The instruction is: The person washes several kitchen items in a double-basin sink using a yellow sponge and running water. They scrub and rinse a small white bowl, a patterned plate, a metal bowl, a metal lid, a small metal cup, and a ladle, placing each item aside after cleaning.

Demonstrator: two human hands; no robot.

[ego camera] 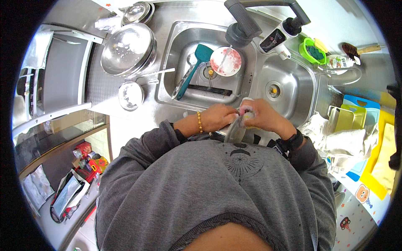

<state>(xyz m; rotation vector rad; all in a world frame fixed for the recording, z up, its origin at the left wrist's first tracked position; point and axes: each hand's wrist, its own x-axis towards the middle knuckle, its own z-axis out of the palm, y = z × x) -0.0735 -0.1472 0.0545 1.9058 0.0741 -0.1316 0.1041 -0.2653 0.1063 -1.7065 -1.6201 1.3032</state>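
My left hand [218,117], with a beaded gold bracelet at the wrist, grips the rim of a greyish curved dish [233,131] tilted on edge close to my body. Against its other side my right hand [267,116] presses a pale, foamy sponge [248,116], mostly hidden by the fingers. In the left sink basin [179,40] lie a teal spatula [195,70], a metal utensil [182,82] and dark chopsticks [213,91]. A white bowl with red marks [230,64] is there too, a utensil resting across it.
A black faucet head [240,33] hangs over the basins. Stacked steel bowls [127,47] and a small steel pan [131,95] stand left. Right are the smaller basin [290,84], a green basket [309,51], a bottle [339,64], a brush [361,49] and cutting boards [370,113].
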